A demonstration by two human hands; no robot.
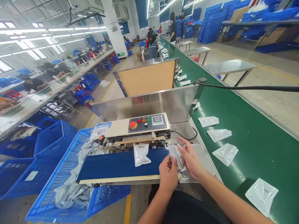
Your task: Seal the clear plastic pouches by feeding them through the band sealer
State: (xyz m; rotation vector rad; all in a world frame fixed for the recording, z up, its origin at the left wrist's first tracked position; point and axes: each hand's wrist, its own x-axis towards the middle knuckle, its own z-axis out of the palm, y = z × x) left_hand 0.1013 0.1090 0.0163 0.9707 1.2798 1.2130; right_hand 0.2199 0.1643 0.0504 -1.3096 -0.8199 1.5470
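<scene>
Between my two hands is a small white plastic pouch (174, 152), held upright at the right end of a band sealing machine (116, 127). My left hand (168, 174) pinches its lower left side between thumb and fingers. On its right side, my right hand (190, 158) grips with the thumb and lower fingers, while the index finger points up. Another white pouch (141, 155) hangs by its top edge from the machine's sealing band, over the blue belt (105, 165). What the held pouch contains is hidden.
A green conveyor (235, 124) runs along my right with several white pouches (225, 154) on it. At left, a blue crate (58, 165) holds many sealed pouches. A black cable (252, 88) crosses above the conveyor. Steel partitions (144, 102) stand behind the machine; people work farther off.
</scene>
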